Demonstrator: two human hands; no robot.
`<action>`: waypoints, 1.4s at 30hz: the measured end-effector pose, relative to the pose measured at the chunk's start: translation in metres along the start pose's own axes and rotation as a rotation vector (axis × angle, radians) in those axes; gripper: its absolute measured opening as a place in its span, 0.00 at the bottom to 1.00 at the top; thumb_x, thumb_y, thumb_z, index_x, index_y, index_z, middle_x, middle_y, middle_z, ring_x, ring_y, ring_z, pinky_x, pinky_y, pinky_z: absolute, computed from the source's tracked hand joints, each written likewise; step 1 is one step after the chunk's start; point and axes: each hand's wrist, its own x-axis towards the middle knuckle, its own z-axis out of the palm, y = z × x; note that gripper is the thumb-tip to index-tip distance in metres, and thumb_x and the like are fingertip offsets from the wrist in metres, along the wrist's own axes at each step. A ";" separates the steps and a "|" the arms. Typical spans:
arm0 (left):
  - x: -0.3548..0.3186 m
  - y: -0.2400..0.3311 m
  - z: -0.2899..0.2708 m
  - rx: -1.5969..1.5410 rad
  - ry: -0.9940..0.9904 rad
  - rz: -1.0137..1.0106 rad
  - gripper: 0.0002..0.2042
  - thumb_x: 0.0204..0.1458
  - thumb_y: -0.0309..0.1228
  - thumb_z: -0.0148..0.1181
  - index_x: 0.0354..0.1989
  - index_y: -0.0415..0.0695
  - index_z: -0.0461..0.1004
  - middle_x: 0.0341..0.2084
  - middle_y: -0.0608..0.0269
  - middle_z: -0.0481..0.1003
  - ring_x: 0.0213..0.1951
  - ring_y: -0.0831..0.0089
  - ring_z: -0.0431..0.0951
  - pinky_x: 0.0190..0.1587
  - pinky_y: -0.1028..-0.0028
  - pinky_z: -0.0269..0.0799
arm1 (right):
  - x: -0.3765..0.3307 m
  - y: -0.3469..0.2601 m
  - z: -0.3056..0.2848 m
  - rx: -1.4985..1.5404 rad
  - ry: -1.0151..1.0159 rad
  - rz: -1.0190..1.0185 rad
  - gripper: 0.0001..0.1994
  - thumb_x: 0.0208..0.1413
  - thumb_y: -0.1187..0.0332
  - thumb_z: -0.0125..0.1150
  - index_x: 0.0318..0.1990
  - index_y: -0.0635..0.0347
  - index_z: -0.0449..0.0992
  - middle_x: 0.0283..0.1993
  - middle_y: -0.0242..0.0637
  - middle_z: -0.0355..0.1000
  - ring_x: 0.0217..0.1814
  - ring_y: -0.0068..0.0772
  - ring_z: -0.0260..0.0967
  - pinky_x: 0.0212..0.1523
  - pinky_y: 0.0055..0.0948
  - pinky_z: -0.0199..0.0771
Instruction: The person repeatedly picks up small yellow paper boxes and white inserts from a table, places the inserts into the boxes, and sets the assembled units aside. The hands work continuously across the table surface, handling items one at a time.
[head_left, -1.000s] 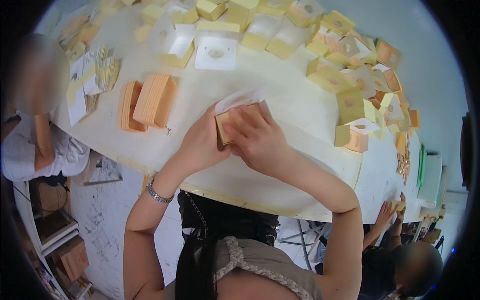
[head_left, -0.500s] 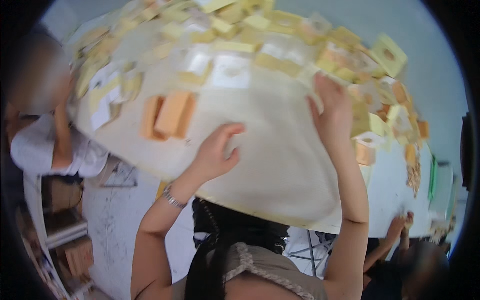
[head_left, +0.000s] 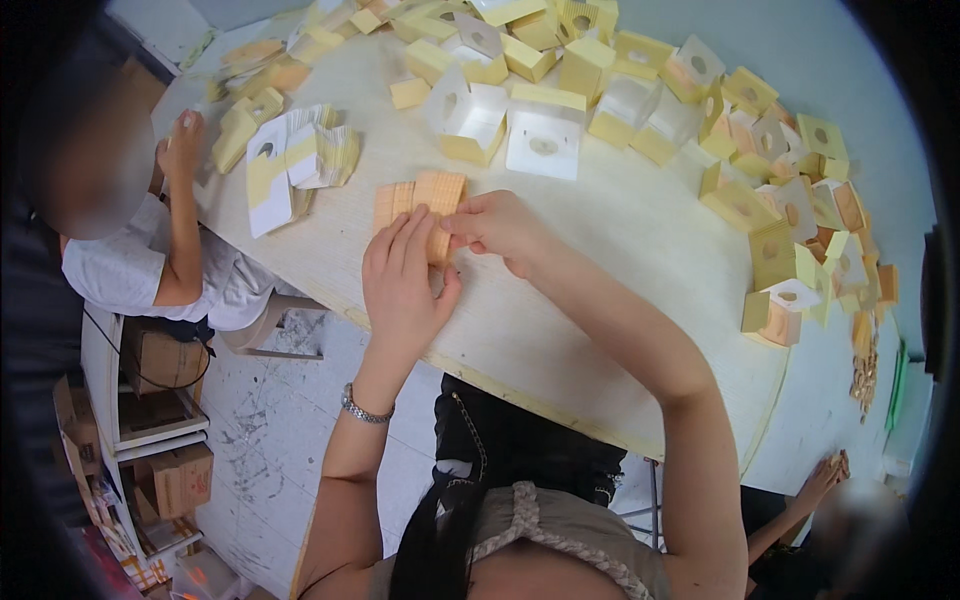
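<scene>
Two neighbouring stacks of ribbed orange card pieces (head_left: 440,188) lie on the pale table, in front of me. My left hand (head_left: 408,275) rests on their near side, its fingers stretched across the pieces and its thumb apart by the near right corner. From the right, my right hand (head_left: 497,232) reaches over, closed in a pinch at the right-hand stack's near right edge. The pinching fingertips partly hide what is between them. Just beyond the stacks stand an open yellow-and-white box (head_left: 470,145) and another box with a white lid (head_left: 543,150) with a round hole.
Many open yellow boxes (head_left: 590,65) crowd the table's far and right sides. Flat folded yellow-and-white boxes (head_left: 300,155) lie in a pile at left. A co-worker's hand (head_left: 180,150) is at the far left, another co-worker's hands (head_left: 828,475) at lower right. Cartons (head_left: 170,480) fill a left-hand shelf.
Both hands were apart and off the orange stacks. My left hand has come onto them; my right hand has swung left from the boxes to their edge. The whole view has shifted.
</scene>
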 end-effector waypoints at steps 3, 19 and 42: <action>0.003 0.003 0.004 0.135 -0.021 0.075 0.32 0.44 0.32 0.66 0.61 0.43 0.67 0.59 0.59 0.68 0.59 0.56 0.66 0.61 0.56 0.59 | -0.004 -0.009 -0.013 -0.088 0.025 0.094 0.11 0.53 0.64 0.67 0.33 0.64 0.78 0.26 0.32 0.71 0.23 0.22 0.62 0.23 0.23 0.59; 0.115 0.067 0.054 -0.073 -0.073 0.125 0.27 0.47 0.22 0.61 0.60 0.40 0.67 0.60 0.50 0.66 0.63 0.50 0.64 0.65 0.55 0.59 | -0.127 0.022 -0.189 -0.650 0.382 0.080 0.22 0.57 0.59 0.65 0.56 0.59 0.74 0.54 0.42 0.74 0.50 0.38 0.74 0.50 0.37 0.74; 0.106 0.071 0.101 -0.004 -0.233 -0.052 0.21 0.52 0.34 0.59 0.53 0.39 0.69 0.39 0.52 0.74 0.40 0.56 0.75 0.44 0.61 0.72 | -0.154 0.067 -0.163 -0.556 0.921 -1.002 0.26 0.54 0.72 0.65 0.62 0.58 0.68 0.61 0.48 0.61 0.65 0.47 0.59 0.63 0.39 0.63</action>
